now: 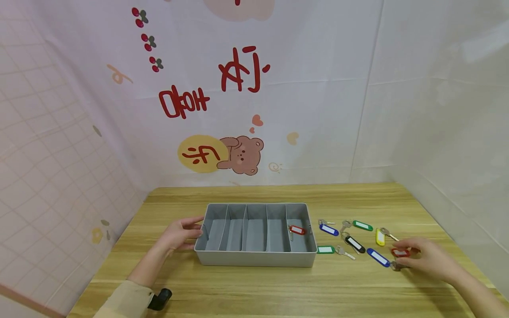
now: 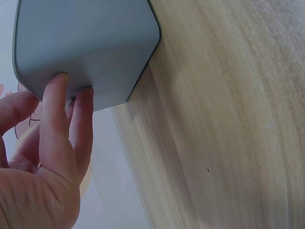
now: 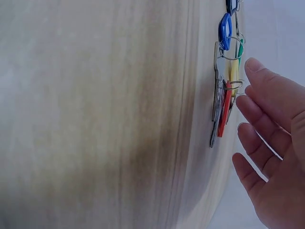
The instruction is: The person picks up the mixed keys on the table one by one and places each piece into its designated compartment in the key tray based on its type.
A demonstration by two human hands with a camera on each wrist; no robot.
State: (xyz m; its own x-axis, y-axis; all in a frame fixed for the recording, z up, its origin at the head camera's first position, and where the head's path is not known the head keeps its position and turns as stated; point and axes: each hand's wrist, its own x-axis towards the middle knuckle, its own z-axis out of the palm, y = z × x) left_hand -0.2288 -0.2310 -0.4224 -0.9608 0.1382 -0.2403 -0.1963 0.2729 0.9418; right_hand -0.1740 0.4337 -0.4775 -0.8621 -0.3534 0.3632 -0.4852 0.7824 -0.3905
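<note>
My left hand (image 1: 184,234) is at the left end of a grey divided tray (image 1: 254,259). In the left wrist view, fingertips of my left hand (image 2: 59,157) touch the tray's end wall (image 2: 90,47), fingers mostly straight. My right hand (image 1: 427,258) hovers over a key with a red tag (image 1: 400,252) at the right of the table. In the right wrist view, the fingers of that hand (image 3: 271,138) are spread beside the red key tag (image 3: 225,109), with a small gap. Another red key tag (image 1: 297,229) lies in the tray's rightmost compartment.
Between tray and right hand lie keys with blue (image 1: 328,229), green (image 1: 362,225), black (image 1: 355,244) and yellow (image 1: 380,237) tags, another green tag (image 1: 326,250) and another blue tag (image 1: 378,257). The wooden table (image 1: 254,291) meets a printed curtain (image 1: 318,110) behind.
</note>
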